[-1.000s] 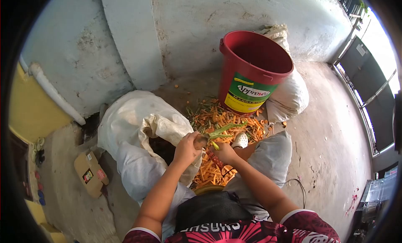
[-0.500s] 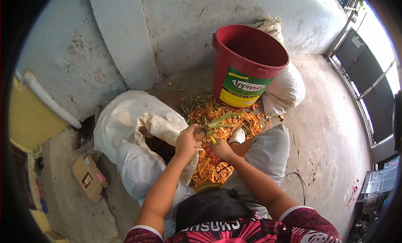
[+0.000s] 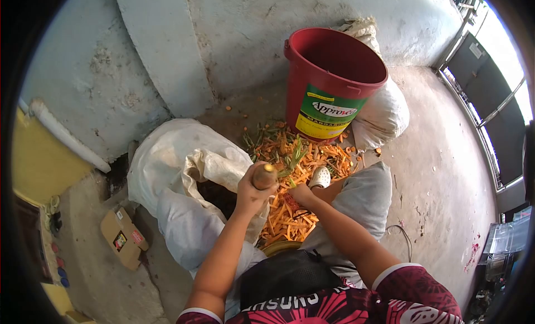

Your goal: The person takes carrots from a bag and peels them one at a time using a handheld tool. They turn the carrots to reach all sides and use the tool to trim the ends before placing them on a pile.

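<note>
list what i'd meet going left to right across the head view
Flat brown cardboard piece → open white woven sack → bare left hand, gripping a brown root vegetable with a yellow-orange end → bare right hand → dark grey gate

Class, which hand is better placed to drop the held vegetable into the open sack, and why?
Probably the left hand: it grips the vegetable and is nearer the open white sack than the right hand.
</note>
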`<move>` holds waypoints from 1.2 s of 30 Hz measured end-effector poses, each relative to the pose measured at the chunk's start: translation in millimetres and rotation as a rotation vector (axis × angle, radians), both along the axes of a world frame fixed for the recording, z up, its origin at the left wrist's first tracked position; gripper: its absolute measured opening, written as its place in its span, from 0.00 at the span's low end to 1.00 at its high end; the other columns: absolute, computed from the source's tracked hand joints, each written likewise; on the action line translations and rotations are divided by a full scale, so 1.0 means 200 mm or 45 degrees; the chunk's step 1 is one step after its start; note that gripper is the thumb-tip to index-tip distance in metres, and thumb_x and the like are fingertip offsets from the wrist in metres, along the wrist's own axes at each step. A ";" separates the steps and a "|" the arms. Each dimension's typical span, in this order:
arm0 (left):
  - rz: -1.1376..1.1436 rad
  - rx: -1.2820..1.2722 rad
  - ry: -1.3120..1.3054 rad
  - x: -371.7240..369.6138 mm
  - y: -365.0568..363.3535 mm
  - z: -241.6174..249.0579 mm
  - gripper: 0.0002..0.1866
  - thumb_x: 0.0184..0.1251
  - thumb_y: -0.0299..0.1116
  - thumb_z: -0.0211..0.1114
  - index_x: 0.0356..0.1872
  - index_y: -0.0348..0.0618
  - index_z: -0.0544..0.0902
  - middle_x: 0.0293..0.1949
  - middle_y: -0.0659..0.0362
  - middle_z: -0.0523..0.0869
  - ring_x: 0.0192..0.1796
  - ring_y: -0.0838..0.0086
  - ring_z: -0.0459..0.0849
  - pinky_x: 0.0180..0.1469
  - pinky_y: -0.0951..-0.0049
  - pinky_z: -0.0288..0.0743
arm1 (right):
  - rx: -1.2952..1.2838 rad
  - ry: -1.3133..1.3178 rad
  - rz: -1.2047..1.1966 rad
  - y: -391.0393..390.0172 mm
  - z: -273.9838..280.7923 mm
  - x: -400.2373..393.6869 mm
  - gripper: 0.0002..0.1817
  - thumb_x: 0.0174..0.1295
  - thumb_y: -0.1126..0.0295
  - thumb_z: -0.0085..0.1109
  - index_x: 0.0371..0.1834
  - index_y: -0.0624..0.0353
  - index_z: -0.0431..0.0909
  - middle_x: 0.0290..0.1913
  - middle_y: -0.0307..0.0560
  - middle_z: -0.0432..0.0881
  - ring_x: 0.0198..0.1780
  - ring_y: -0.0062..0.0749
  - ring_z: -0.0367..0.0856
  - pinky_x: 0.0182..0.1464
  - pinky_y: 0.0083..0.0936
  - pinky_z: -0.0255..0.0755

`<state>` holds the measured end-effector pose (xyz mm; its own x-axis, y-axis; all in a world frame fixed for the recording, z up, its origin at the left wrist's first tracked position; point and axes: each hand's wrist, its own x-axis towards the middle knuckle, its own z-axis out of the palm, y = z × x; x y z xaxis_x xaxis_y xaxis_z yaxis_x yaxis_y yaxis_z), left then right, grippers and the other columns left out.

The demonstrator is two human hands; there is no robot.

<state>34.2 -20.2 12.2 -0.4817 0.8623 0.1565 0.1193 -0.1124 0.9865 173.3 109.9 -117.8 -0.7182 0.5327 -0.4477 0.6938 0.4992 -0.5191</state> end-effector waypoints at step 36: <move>-0.210 0.372 -1.694 -0.03 -0.01 -0.06 0.19 0.53 0.39 0.47 0.44 0.41 0.71 0.48 0.53 0.72 0.53 0.64 0.70 0.54 0.60 0.64 | -1.727 1.216 -1.335 -0.11 0.50 -0.13 0.14 0.62 0.62 0.35 0.32 0.59 0.68 0.22 0.41 0.71 0.23 0.25 0.71 0.24 0.23 0.69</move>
<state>28.9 -21.7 -0.2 -0.3055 0.9396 -0.1546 -0.9249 -0.2541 0.2829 146.8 87.2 -17.7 -0.6142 0.5342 -0.5809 -0.2907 -0.8374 -0.4628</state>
